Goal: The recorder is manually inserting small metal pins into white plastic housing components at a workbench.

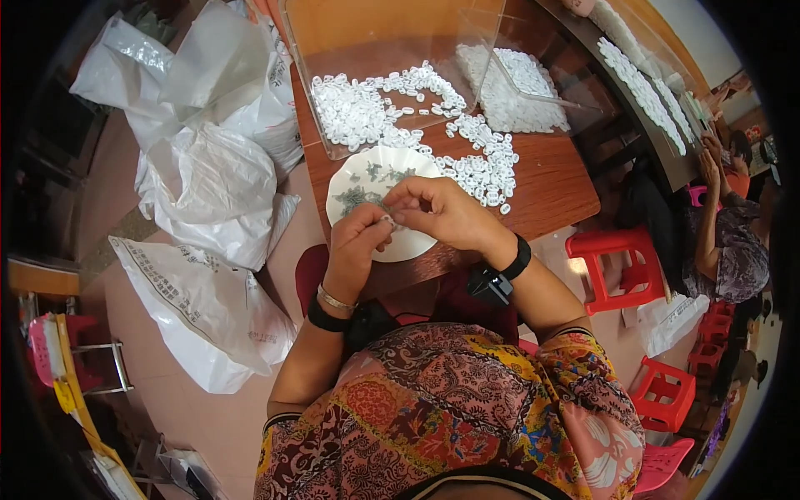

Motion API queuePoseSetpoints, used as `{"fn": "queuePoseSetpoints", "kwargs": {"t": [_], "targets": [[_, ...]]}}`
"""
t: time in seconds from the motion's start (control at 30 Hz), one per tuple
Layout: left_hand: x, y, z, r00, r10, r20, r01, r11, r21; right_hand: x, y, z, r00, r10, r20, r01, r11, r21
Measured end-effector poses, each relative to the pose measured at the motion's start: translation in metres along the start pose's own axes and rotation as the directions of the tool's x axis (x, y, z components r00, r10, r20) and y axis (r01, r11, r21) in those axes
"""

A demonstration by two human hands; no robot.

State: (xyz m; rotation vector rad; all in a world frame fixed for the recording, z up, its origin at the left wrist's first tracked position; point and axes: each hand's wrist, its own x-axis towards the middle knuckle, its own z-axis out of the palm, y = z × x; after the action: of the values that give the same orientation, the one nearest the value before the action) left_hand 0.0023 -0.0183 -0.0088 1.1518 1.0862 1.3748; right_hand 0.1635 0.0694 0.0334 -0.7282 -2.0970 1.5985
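Both my hands meet over the near part of a white scalloped plate (344, 177). Between the thumb and fingers of my left hand (354, 246) is a small white piece (387, 221), mostly covered by the fingertips. My right hand (446, 215) is closed in a pinch right beside it; whatever its fingertips hold is too small to make out. Small grey-green parts (357, 198) lie heaped and scattered on the plate. Beyond it, many small white oval pieces (350, 112) with dark marks are spread over the brown table (550, 179), some inside a clear plastic box (304, 71).
A clear bag of white pieces (521, 92) lies at the table's far right. Large white sacks (208, 175) stand on the left, with another sack (200, 304) on the floor. Red stools (617, 262) are on the right, near another person (729, 250) at a dark table.
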Motion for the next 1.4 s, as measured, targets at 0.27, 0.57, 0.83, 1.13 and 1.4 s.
{"fn": "queuePoseSetpoints", "kwargs": {"t": [0.27,0.57,0.83,1.13,1.4], "targets": [[0.0,-0.001,0.002,0.996,-0.079,0.03,0.084,0.961,-0.264,-0.007,-0.001,0.007,0.982,-0.145,-0.121,0.125,0.98,-0.158],[0.008,0.003,0.003,0.996,-0.094,-0.007,0.091,0.974,-0.207,-0.013,0.014,-0.006,0.969,-0.049,-0.243,0.057,0.998,0.024],[0.019,0.006,0.02,0.998,-0.057,-0.03,0.057,0.998,-0.004,-0.02,0.002,-0.01,0.961,-0.081,-0.264,0.068,0.996,-0.056],[0.023,0.012,0.03,1.0,-0.013,-0.022,0.015,0.994,0.112,-0.025,-0.004,-0.013,0.964,-0.117,-0.238,0.08,0.984,-0.16],[0.022,0.011,0.033,0.999,-0.005,-0.034,0.01,0.991,0.135,-0.026,-0.005,-0.016,0.96,-0.11,-0.258,0.061,0.979,-0.193]]}}
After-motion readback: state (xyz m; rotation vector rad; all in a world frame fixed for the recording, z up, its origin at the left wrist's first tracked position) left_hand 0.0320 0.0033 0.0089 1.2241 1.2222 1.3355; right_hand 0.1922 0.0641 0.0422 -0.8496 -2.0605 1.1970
